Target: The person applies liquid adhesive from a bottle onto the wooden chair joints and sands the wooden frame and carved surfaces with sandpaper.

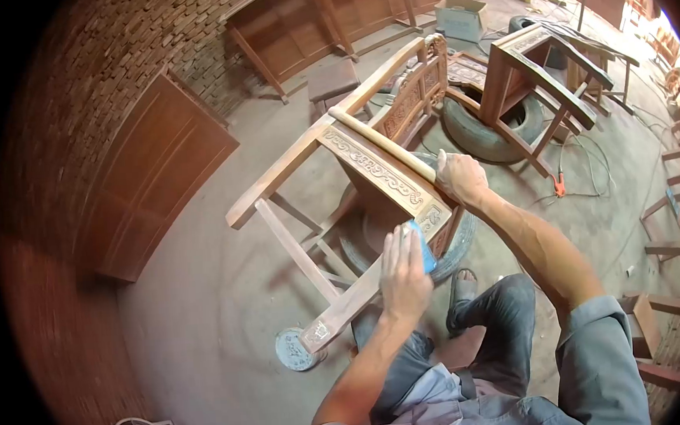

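A light wooden chair frame (382, 144) with a carved apron (372, 165) lies tipped over on a tire (463, 244). My left hand (404, 275) presses a blue pad (427, 254), whose underside is hidden, onto the frame where a leg (353, 301) meets the carved corner. The fingers lie together over the pad. Higher up and to the right, my right hand (462, 178) is closed around the end of a rounded rail of the same chair.
Behind stand a carved chair back (414, 91) and a darker upturned chair (503, 85) on another tire (460, 131). An orange clamp (559, 185) with cables lies on the floor at right. A round lid or can (294, 349) is by the leg's end. Wooden panels (159, 177) lean at left.
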### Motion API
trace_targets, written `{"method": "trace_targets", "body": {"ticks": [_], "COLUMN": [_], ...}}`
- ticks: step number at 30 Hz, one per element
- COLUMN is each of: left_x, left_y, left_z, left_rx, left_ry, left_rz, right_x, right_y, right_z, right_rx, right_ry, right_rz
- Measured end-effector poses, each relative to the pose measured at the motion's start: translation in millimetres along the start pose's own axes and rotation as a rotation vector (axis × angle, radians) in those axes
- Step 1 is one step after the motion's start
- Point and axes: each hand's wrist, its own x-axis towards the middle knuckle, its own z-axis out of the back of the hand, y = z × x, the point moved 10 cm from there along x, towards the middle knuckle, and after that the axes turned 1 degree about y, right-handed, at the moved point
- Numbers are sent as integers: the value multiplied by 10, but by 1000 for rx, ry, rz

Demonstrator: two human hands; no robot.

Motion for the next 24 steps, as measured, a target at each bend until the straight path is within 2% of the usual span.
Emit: {"method": "trace_targets", "body": {"ticks": [4,7,9,14,17,18,21,24], "left_x": [-457,-192,32,-343,-39,88,-143,-669], "left_y": [208,26,-43,98,65,12,65,29], "left_z": [404,188,19,392,42,-32,79,606], "left_rx": [26,-27,-2,42,-28,-6,27,9], "left_ry": [19,-59,4,-10,-7,6,-22,42], "left_rz": [144,85,24,36,49,-3,-8,266], "right_x": [3,44,-36,25,5,14,-48,-635], "right_y": [17,-10,29,-23,3,39,63,237], "right_z": [-3,-61,21,-20,-43,-33,76,459], "right_rx": [35,30,31,49,23,17,-7,318], "right_ry": [-69,-55,-44,-74,-45,-34,-202,-475], "right_rz": [10,51,41,30,61,70,140,295]}}
